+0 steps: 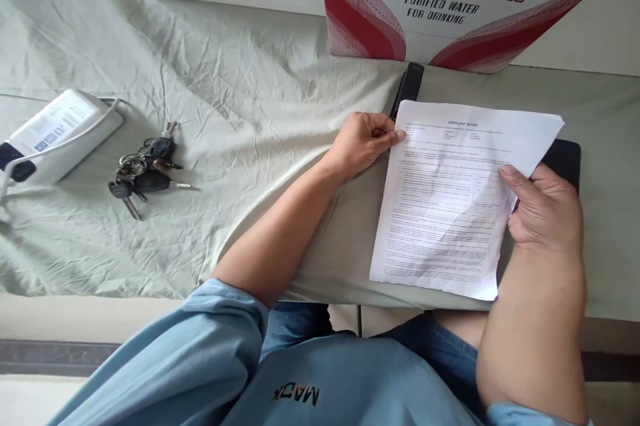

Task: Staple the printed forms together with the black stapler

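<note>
A stack of printed paper sheets (445,213), headed "OVERLEAF NOTES", is raised in front of me over the covered table. My left hand (367,143) pinches its upper left edge between thumb and fingers. On the opposite side, my right hand (543,203) grips the right edge, thumb on the front and fingers behind. The sheets bend a little, and their upper right corner stands out past my right hand. Behind the top left of the paper lies a black stapler-like object (411,87), partly hidden. A flat black object (567,159) shows behind my right hand, mostly covered.
A large red and white Wahaha water carton (450,19) stands at the back. Towards the left lie a bunch of keys (145,169) and a white box-shaped device (60,136) with a cable. Wrinkled pale green cloth (240,99) covers the table up to its front edge.
</note>
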`<state>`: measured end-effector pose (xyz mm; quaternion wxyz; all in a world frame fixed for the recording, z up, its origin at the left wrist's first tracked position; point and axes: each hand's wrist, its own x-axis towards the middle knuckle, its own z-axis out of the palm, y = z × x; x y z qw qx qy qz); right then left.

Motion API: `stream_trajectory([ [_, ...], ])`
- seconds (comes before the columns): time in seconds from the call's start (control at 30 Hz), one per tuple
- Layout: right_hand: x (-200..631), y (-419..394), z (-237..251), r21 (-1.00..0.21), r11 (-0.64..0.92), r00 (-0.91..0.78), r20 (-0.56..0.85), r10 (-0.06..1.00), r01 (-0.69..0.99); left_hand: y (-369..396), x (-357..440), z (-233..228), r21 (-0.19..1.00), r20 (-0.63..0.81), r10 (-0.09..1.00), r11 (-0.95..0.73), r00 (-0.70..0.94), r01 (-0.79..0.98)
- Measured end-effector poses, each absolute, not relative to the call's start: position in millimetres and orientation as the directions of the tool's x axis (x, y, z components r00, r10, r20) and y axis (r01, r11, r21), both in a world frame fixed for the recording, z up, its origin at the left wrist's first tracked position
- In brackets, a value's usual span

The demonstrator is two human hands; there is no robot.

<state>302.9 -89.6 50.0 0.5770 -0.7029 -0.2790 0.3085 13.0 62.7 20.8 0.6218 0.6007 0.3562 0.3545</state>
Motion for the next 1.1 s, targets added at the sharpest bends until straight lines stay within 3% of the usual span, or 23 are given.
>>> stream_trajectory([
  [0.33,304,-87,49,-0.992,-0.096,0.732,-0.008,0.681,0.079,59,16,27,0.985,-0.083,0.849,0.149,0.522,-0.086],
  [0.6,299,-80,47,-0.995,-0.082,0.774,-0.009,0.633,0.056,62,15,16,0.995,-0.056,0.872,0.090,0.487,-0.046],
  [0.87,298,-80,46,-0.996,-0.076,0.763,-0.007,0.647,0.055,57,17,24,0.976,-0.057,0.872,0.152,0.485,-0.158],
  [1.1,301,-82,45,-0.993,-0.062,0.745,0.034,0.666,0.101,57,18,21,0.977,-0.098,0.882,0.173,0.461,-0.123],
])
